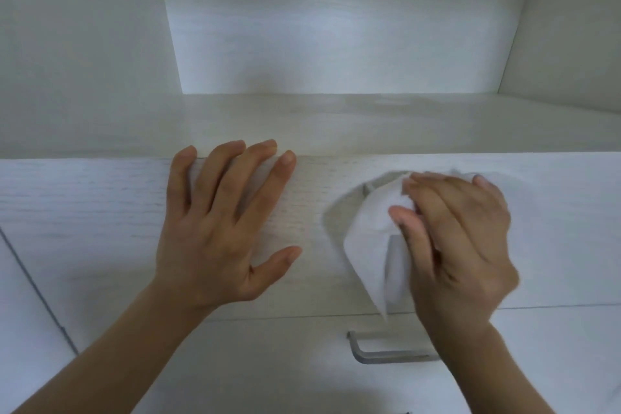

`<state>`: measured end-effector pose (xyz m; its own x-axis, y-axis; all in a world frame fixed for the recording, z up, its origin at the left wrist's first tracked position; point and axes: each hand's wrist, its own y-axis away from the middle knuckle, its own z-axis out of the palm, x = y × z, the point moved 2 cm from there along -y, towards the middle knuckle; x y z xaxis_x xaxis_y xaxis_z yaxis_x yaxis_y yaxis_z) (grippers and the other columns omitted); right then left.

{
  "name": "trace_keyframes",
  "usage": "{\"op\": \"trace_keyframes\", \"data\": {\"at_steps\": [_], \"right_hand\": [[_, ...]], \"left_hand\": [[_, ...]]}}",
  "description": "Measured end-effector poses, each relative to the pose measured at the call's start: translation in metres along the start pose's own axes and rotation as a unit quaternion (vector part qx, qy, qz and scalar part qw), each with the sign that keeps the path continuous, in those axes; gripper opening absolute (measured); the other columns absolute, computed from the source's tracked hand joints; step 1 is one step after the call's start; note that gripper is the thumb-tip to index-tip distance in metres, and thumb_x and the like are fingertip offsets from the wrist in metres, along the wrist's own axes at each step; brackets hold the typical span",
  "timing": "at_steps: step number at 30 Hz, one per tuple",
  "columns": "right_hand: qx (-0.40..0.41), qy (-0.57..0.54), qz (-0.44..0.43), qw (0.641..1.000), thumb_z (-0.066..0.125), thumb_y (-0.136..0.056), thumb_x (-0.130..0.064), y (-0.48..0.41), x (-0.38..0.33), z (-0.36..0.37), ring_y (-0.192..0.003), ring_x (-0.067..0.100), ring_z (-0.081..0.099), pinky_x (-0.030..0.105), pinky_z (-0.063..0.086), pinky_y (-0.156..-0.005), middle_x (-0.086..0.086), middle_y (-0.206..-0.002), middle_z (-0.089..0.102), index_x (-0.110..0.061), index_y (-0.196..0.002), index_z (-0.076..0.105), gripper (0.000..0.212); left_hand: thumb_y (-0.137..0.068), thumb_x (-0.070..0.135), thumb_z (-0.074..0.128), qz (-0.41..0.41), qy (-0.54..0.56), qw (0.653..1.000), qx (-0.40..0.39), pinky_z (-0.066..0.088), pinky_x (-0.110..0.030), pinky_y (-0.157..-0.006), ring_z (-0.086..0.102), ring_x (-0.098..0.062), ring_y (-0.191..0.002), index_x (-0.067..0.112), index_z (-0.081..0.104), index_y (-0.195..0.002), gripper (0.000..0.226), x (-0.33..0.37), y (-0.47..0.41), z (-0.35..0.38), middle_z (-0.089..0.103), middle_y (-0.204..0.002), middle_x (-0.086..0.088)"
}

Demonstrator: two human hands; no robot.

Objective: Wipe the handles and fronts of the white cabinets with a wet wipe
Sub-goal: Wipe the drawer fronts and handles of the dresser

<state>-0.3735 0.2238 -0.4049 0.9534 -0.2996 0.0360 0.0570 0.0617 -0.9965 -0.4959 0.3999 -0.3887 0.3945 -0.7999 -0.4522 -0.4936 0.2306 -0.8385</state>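
Observation:
A white drawer front runs across the middle of the head view. My left hand lies flat on it with fingers spread, fingertips at its top edge. My right hand is closed around a white wet wipe and presses it over the upper drawer's metal handle, of which only the left end shows. A corner of the wipe hangs down to the gap below. The lower drawer front carries a second metal handle, partly hidden by my right wrist.
Above the drawers is an open white shelf recess with a back panel and side walls. A vertical seam at the lower left separates a neighbouring cabinet panel.

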Motion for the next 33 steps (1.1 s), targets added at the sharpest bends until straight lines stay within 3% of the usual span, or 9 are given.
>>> {"op": "trace_keyframes", "data": {"at_steps": [5, 9, 12, 17, 22, 27, 30, 33], "right_hand": [[-0.012, -0.027, -0.057, 0.998, 0.067, -0.091, -0.017, -0.005, -0.009, 0.007, -0.096, 0.019, 0.065, 0.032, 0.044, -0.099, 0.007, -0.097, 0.071, -0.001, -0.096, 0.071, 0.017], [-0.004, -0.023, -0.047, 0.999, 0.065, -0.092, -0.014, -0.001, 0.009, -0.016, -0.106, 0.018, 0.061, 0.033, 0.041, -0.103, 0.007, -0.110, 0.061, -0.002, -0.104, 0.062, 0.017], [-0.014, -0.025, -0.063, 0.998, 0.063, -0.094, -0.015, -0.004, -0.006, 0.002, -0.105, 0.018, 0.062, 0.033, 0.041, -0.104, 0.005, -0.109, 0.064, -0.005, -0.105, 0.064, 0.015], [-0.008, -0.048, -0.078, 0.996, 0.071, -0.088, -0.013, -0.007, -0.010, 0.009, -0.082, 0.024, 0.069, 0.040, 0.053, -0.082, 0.010, -0.088, 0.072, -0.002, -0.091, 0.074, 0.011], [-0.019, -0.023, -0.054, 0.998, 0.063, -0.093, -0.017, -0.006, 0.005, -0.007, -0.089, 0.022, 0.060, 0.035, 0.045, -0.093, 0.013, -0.088, 0.070, 0.000, -0.095, 0.070, 0.019], [-0.033, -0.072, -0.072, 0.994, 0.070, -0.086, -0.003, -0.007, -0.014, 0.014, -0.089, 0.024, 0.063, 0.040, 0.050, -0.085, 0.012, -0.090, 0.070, 0.003, -0.090, 0.073, 0.007], [-0.024, -0.038, -0.044, 0.998, 0.064, -0.092, -0.014, -0.001, 0.017, -0.012, -0.096, 0.022, 0.060, 0.032, 0.043, -0.099, 0.006, -0.099, 0.065, -0.001, -0.102, 0.066, 0.016], [-0.023, 0.019, -0.011, 0.999, 0.051, -0.099, -0.026, 0.002, 0.034, -0.025, -0.106, 0.025, 0.057, 0.033, 0.036, -0.108, 0.008, -0.111, 0.060, -0.002, -0.112, 0.058, 0.028]], "left_hand": [[-0.094, 0.055, 0.021, 0.007, 0.005, 1.000, -0.001, 0.019, -0.055, -0.108, 0.038, -0.036, -0.124, 0.009, 0.036, -0.141, 0.067, -0.001, 0.002, -0.002, 0.037, -0.139, -0.015], [-0.094, 0.055, 0.022, 0.007, 0.000, 1.000, 0.008, 0.019, -0.054, -0.109, 0.039, -0.036, -0.123, 0.010, 0.032, -0.143, 0.068, -0.001, 0.001, -0.001, 0.038, -0.139, -0.015], [-0.094, 0.055, 0.023, 0.005, -0.001, 1.000, 0.008, 0.019, -0.055, -0.109, 0.038, -0.036, -0.123, 0.009, 0.034, -0.142, 0.068, -0.001, 0.002, 0.000, 0.039, -0.138, -0.016], [-0.094, 0.053, 0.022, 0.012, 0.004, 1.000, 0.006, 0.017, -0.053, -0.109, 0.037, -0.037, -0.124, 0.008, 0.036, -0.141, 0.066, -0.002, 0.002, -0.002, 0.038, -0.139, -0.016], [-0.094, 0.054, 0.024, 0.008, -0.003, 1.000, 0.014, 0.019, -0.055, -0.108, 0.039, -0.037, -0.123, 0.008, 0.035, -0.142, 0.067, -0.001, 0.002, 0.000, 0.039, -0.138, -0.016], [-0.094, 0.053, 0.025, 0.011, 0.004, 1.000, 0.015, 0.019, -0.054, -0.108, 0.033, -0.034, -0.127, 0.008, 0.036, -0.141, 0.066, -0.002, 0.003, -0.001, 0.039, -0.138, -0.017], [-0.094, 0.052, 0.024, 0.011, 0.002, 1.000, 0.019, 0.019, -0.053, -0.109, 0.033, -0.033, -0.127, 0.009, 0.034, -0.143, 0.066, -0.001, 0.002, -0.001, 0.039, -0.138, -0.016], [-0.094, 0.053, 0.024, 0.009, -0.011, 1.000, 0.021, 0.018, -0.054, -0.109, 0.038, -0.037, -0.123, 0.007, 0.036, -0.142, 0.067, 0.000, 0.001, 0.000, 0.040, -0.137, -0.017]]}}
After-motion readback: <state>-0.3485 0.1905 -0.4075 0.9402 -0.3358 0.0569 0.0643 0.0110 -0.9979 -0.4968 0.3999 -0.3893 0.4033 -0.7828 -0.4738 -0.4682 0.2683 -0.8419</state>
